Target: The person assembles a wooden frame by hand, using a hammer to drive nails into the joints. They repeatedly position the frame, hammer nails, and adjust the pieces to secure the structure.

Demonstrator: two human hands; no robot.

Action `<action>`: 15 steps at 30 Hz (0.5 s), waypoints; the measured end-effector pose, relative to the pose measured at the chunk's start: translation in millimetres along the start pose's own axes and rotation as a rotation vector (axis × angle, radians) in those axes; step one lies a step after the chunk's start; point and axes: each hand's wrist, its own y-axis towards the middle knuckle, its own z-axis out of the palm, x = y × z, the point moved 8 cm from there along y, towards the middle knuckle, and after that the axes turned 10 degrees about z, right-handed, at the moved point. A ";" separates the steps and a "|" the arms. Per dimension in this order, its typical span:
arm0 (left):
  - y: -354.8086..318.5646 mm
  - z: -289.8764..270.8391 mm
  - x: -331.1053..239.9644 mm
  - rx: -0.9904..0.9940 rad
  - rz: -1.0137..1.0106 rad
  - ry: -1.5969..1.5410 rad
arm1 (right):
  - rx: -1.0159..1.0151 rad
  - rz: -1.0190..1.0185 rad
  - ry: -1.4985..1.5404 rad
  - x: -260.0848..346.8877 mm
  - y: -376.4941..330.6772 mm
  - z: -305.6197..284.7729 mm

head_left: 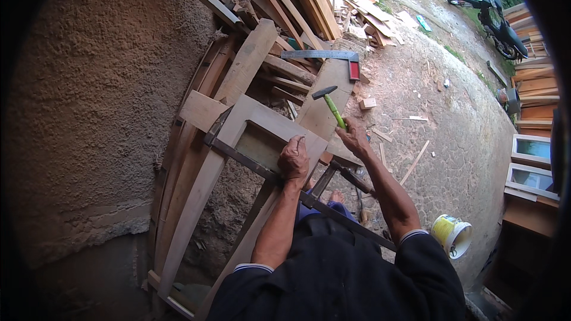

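My left hand (294, 159) presses on the corner of a pale wooden frame (202, 184) that leans against a rough wall. A long metal bar clamp (238, 156) runs across the frame under that hand. My right hand (354, 137) is shut on the green handle of a hammer (331, 102), whose dark head is raised above the frame's upper corner. Whether my left fingers pinch something small I cannot tell.
A rough plaster wall (95, 95) fills the left. Planks and offcuts (309, 0) are stacked behind the frame, with a steel try square (324, 56) on a board. A yellow bucket (452, 235) stands on the stony ground; a motorbike (496, 21) and window frames (532, 163) lie right.
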 end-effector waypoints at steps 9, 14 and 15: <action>-0.3 1.3 -5.6 0.031 0.019 0.091 | 0.118 0.085 0.329 39.5 -108.5 -33.5; -0.3 4.4 -4.6 0.050 0.015 0.086 | 0.098 -0.073 0.200 50.8 -133.7 -33.0; -0.4 4.7 -4.0 0.055 0.008 0.094 | 0.075 -0.169 0.186 56.3 -137.7 -32.4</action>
